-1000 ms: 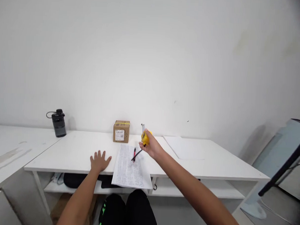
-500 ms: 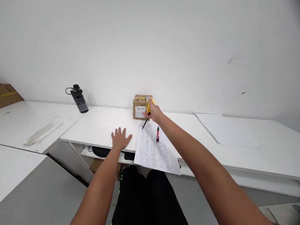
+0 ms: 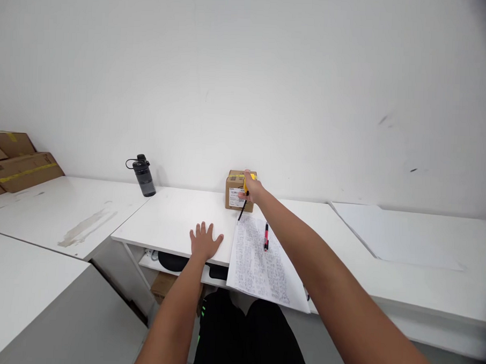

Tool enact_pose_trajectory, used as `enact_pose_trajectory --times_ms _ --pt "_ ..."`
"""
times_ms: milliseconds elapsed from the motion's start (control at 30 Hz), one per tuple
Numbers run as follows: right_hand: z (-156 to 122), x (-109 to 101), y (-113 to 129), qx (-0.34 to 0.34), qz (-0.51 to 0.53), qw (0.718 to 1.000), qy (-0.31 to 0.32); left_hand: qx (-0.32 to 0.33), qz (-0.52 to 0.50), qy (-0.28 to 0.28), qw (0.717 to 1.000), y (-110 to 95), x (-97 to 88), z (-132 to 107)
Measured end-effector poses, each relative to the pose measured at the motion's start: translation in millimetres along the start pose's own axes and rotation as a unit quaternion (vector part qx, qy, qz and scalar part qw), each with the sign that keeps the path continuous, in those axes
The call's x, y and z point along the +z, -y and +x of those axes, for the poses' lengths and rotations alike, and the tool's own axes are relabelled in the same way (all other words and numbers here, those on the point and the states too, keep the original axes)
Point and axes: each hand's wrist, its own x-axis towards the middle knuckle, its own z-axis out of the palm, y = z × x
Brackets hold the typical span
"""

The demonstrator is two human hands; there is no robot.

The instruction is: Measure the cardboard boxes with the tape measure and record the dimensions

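My right hand [image 3: 254,191] is stretched far forward and closed around a yellow tape measure [image 3: 249,178], held against the top right of a small cardboard box [image 3: 235,191] at the back of the white desk [image 3: 172,222]. A black strap hangs down from the tape measure. My left hand [image 3: 205,241] lies flat on the desk with fingers spread, just left of a handwritten sheet of paper [image 3: 259,258]. A red pen [image 3: 266,237] lies on that sheet.
A dark water bottle [image 3: 144,176] stands at the back left of the desk. Flattened cardboard boxes [image 3: 14,161] lie on a neighbouring table [image 3: 56,217] at the left. A large white sheet [image 3: 393,237] lies on the right. Dark items sit on the shelf under the desk.
My right hand carried the tape measure from above the paper forward to the cardboard box. The view swung left and down. My left hand stayed flat on the desk.
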Motion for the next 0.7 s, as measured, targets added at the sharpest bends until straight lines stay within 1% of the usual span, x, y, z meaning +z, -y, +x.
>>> enact_pose_trajectory --times_ms 100,267,533,600,700 --pt "-2.1 -0.6 -3.7 -0.003 -0.003 1.000 -0.010 0.002 0.000 0.000 1.000 0.2 0.1 0.9" --pt "-7.9 -1.0 -6.2 -0.007 0.006 1.000 -0.007 0.001 0.002 -0.007 1.000 1.0 1.6 3.3" --pt "-28.5 -1.2 -15.5 -0.016 -0.008 1.000 0.005 0.001 -0.001 -0.011 1.000 1.8 1.0 3.2" --pt "-29.2 -1.9 -15.5 -0.013 -0.009 1.000 0.006 0.000 0.000 -0.010 1.000 1.4 -0.7 2.3" --pt "-22.6 -3.1 -11.8 -0.018 -0.014 1.000 0.009 0.002 0.003 -0.011 1.000 0.3 -3.0 1.2"
